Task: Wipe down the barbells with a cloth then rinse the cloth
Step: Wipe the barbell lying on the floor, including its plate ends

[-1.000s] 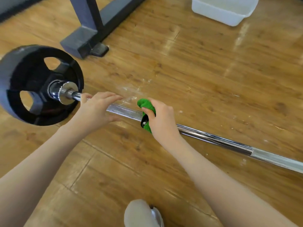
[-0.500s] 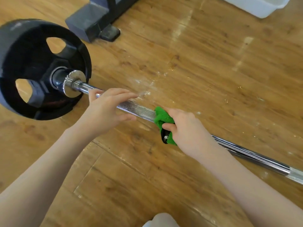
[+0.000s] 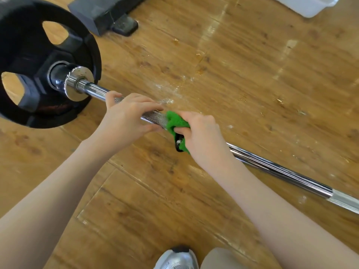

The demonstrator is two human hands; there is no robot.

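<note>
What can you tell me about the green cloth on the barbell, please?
The green cloth is small, fuzzy and bunched, wrapped round the chrome bar at its knurled stretch. The right hand grips it; the left hand holds the bar just beside it. A dark patch with a white speck shows at its lower fold.

Green cloth (image 3: pixel 177 123); chrome bar (image 3: pixel 281 169), knurled patches; black plate (image 3: pixel 38 61); brown wood-grain floor (image 3: pixel 252 84); tub (image 3: pixel 305 4) seemingly white.
</note>
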